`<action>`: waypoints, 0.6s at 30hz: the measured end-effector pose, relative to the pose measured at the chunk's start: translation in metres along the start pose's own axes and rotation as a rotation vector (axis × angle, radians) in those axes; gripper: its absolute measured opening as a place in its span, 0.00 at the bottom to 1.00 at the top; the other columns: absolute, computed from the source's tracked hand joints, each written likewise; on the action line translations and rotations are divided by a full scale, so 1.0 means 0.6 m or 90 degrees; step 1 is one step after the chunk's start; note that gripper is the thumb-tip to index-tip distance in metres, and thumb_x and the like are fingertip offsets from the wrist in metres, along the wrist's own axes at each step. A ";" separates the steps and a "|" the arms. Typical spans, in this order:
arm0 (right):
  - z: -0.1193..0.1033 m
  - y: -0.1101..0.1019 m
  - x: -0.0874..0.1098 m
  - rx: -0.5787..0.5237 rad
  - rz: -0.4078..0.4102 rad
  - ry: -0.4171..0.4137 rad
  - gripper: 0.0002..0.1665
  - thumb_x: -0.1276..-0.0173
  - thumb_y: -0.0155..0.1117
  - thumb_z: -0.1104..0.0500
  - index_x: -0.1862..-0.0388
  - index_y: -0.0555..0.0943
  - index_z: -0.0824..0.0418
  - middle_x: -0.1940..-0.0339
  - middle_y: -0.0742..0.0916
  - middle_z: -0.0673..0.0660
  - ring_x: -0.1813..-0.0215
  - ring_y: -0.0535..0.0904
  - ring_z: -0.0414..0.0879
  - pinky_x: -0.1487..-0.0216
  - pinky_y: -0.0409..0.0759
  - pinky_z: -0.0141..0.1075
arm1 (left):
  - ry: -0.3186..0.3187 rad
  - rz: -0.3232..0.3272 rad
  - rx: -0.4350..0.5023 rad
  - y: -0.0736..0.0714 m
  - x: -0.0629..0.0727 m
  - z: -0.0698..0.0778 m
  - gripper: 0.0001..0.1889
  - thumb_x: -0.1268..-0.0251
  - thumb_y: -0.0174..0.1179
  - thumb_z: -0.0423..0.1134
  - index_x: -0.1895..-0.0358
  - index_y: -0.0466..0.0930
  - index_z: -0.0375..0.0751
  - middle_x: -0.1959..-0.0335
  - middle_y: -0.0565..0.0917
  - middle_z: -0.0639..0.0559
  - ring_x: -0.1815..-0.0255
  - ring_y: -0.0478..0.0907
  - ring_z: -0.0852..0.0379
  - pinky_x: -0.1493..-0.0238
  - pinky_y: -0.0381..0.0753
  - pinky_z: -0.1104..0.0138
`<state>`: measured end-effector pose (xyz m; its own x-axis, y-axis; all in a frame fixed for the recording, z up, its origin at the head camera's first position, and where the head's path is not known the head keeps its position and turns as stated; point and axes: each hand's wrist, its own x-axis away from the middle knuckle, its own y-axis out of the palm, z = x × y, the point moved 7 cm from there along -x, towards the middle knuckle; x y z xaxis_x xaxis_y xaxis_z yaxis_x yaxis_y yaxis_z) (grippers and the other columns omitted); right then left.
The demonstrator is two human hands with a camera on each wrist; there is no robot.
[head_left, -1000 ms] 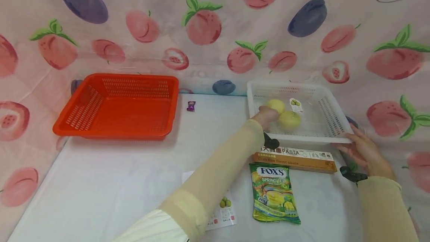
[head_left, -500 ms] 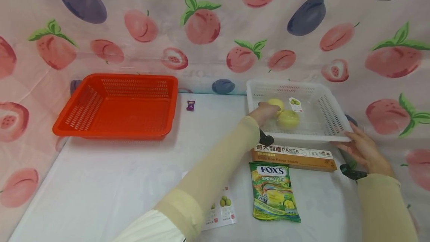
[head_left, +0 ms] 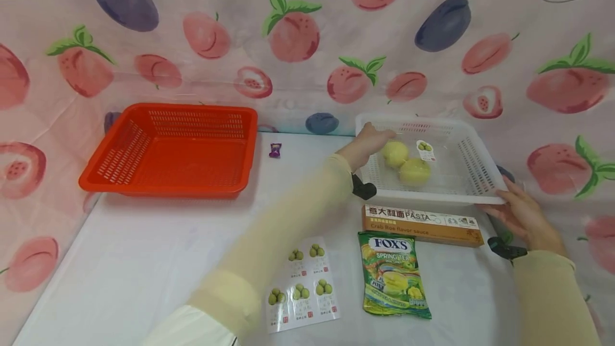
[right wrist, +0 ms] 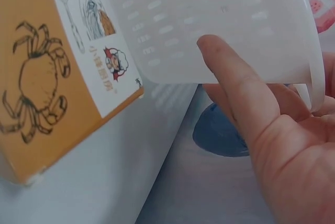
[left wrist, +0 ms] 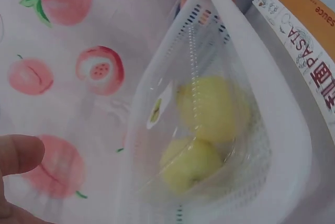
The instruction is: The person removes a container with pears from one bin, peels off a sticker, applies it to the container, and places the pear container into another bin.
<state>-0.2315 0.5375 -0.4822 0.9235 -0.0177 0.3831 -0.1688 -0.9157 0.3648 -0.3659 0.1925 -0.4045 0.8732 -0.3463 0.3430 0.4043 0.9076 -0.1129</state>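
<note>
My right hand [head_left: 526, 215] grips the front right corner of a white plastic basket [head_left: 432, 196]; in the right wrist view its fingers [right wrist: 246, 88] wrap that corner. Inside the basket, toward its left end, sit two pale yellow-green apples [head_left: 395, 154] in what looks like clear plastic wrap. A small fruit-picture sticker [head_left: 425, 150] shows beside them. My left hand [head_left: 362, 146] is over the basket's left rim, fingers extended and holding nothing. In the left wrist view a fingertip [left wrist: 23, 153] stands apart from the basket.
A red basket [head_left: 192, 164] stands at the left, with a purple wrapped candy [head_left: 275, 150] beside it. Before the white basket lie a pasta box [head_left: 423, 226] and a green Fox's candy bag [head_left: 395, 276]. A sticker sheet [head_left: 302, 292] lies partly under the left forearm.
My left hand has moved off the apples, left and back to the white basket's left rim. More of the sticker sheet shows. The right hand keeps its grip on the corner.
</note>
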 end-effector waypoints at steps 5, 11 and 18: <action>0.006 -0.001 0.001 0.034 -0.008 0.003 0.43 0.21 0.50 0.59 0.21 0.40 0.33 0.23 0.45 0.50 0.54 0.81 0.41 0.38 0.56 0.53 | 0.040 -0.029 0.029 -0.057 0.024 -0.007 0.43 0.30 0.57 0.48 0.21 0.41 0.42 0.22 0.50 0.47 0.24 0.47 0.53 0.28 0.54 0.61; 0.013 -0.011 0.008 0.061 -0.003 0.010 0.43 0.22 0.51 0.55 0.22 0.38 0.31 0.22 0.44 0.49 0.55 0.81 0.38 0.38 0.54 0.53 | 0.060 -0.053 0.053 -0.127 0.052 -0.032 0.42 0.27 0.55 0.46 0.21 0.38 0.42 0.21 0.47 0.47 0.23 0.47 0.53 0.29 0.55 0.61; 0.022 -0.031 0.018 0.261 0.095 -0.004 0.46 0.23 0.48 0.42 0.21 0.31 0.42 0.20 0.41 0.56 0.35 0.70 0.49 0.36 0.61 0.54 | 0.091 -0.052 0.052 -0.184 0.089 -0.054 0.42 0.26 0.54 0.44 0.21 0.36 0.41 0.21 0.45 0.49 0.23 0.44 0.55 0.28 0.53 0.60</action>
<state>-0.2139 0.5493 -0.4960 0.9015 -0.1630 0.4010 -0.1511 -0.9866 -0.0613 -0.3551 0.0664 -0.4040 0.8707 -0.4440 0.2117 0.4565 0.8896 -0.0117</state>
